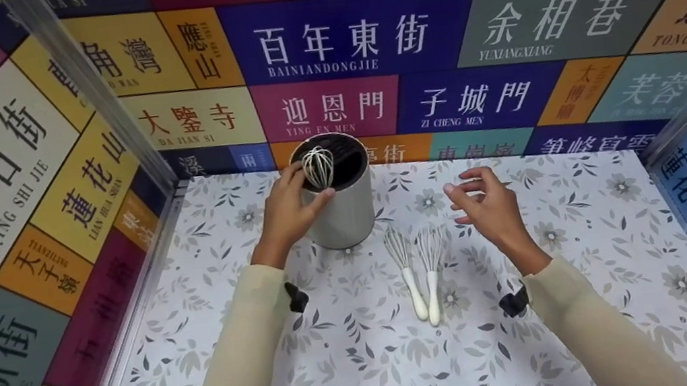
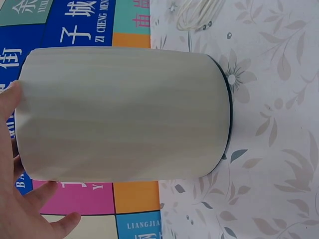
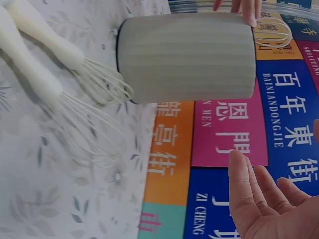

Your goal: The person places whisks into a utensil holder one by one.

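Note:
A grey-white cylindrical utensil holder with a dark inside stands upright on the floral-patterned tabletop. My left hand holds it at the top, thumb on the front of the rim and fingers round the left side. The wire loops of a whisk rise from its opening right beside those fingers; the handle is hidden inside. Two more whisks with cream handles, a left one and a right one, lie side by side on the table. My right hand hovers right of them, its fingers loosely bent and nothing in them.
Upright panels with coloured Chinese street-name signs close in the table at the back and both sides. A clear strip runs up the back left corner. Small black devices sit at both sleeve cuffs.

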Demonstrator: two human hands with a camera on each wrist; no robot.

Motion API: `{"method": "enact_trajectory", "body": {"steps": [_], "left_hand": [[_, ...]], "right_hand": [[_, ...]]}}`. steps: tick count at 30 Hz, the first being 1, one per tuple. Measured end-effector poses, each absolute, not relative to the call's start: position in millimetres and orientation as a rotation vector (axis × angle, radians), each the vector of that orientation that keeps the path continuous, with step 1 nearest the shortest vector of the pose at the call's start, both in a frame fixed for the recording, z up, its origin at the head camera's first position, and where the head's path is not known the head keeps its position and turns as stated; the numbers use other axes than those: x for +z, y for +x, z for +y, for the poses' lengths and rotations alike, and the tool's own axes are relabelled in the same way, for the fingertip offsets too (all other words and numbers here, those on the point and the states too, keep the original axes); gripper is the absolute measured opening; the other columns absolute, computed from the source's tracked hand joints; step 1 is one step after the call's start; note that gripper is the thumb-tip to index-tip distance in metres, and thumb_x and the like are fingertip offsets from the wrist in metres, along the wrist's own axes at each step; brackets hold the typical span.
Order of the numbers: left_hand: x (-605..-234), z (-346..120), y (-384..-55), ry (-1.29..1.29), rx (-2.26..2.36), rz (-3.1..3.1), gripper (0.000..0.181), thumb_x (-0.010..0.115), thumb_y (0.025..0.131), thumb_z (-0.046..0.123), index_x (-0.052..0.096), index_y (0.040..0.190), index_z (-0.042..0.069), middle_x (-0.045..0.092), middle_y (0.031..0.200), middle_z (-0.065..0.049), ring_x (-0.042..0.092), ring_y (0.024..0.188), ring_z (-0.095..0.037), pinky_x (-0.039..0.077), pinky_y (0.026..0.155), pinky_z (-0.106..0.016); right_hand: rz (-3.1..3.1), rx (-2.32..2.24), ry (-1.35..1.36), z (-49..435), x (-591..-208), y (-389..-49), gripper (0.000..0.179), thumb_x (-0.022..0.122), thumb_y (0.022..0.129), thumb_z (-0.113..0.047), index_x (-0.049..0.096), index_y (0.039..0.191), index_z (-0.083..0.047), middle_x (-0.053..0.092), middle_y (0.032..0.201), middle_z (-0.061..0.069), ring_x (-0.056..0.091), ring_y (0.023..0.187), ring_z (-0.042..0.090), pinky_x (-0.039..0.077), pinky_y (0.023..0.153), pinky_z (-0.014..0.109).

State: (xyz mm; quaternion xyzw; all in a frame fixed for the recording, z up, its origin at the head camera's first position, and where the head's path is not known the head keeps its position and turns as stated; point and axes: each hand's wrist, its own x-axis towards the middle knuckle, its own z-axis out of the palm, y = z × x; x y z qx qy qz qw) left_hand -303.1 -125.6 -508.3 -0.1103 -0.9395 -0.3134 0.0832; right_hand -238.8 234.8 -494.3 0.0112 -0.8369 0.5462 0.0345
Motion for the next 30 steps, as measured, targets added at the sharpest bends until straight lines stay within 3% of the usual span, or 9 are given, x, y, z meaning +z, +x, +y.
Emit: {"method": "enact_trajectory", "body": {"steps": [13,22,30], "left_hand": [[-509,-126,-303,-0.342,-0.940,-2.783,0.076,0.062,0.094,0.060,0.053,0.147,0.007,0.044,0.159,-0.008,0.042,0.146,-0.032,0.034,0.120,-0.052],[-509,-127,-303,-0.343,-0.930,-2.790,0.076,0.061,0.095,0.061,0.053,0.147,0.007,0.043,0.159,-0.007,0.041,0.146,-0.032,0.035,0.120,-0.053],[-509,-127,-303,-0.355,-0.928,-2.777,0.076,0.061,0.095,0.062,0.054,0.146,0.006,0.044,0.158,-0.007,0.042,0.146,-0.033,0.034,0.120,-0.052]], "right_hand": [[-2.570,1.792,-0.097,239,-537,-221,0.070,0.069,0.090,-0.060,0.049,0.135,-0.011,0.066,0.122,0.015,0.073,0.090,0.013,0.064,0.070,0.033],[-2.611,1.796,-0.192,239,-564,-211,0.072,0.074,0.088,-0.058,0.049,0.136,-0.011,0.066,0.122,0.016,0.072,0.104,0.037,0.064,0.071,0.037],[-2.641,1.827,-0.231,236,-582,-202,0.068,0.077,0.089,-0.049,0.049,0.138,-0.012,0.065,0.122,0.017,0.071,0.106,0.042,0.064,0.071,0.037]]}}
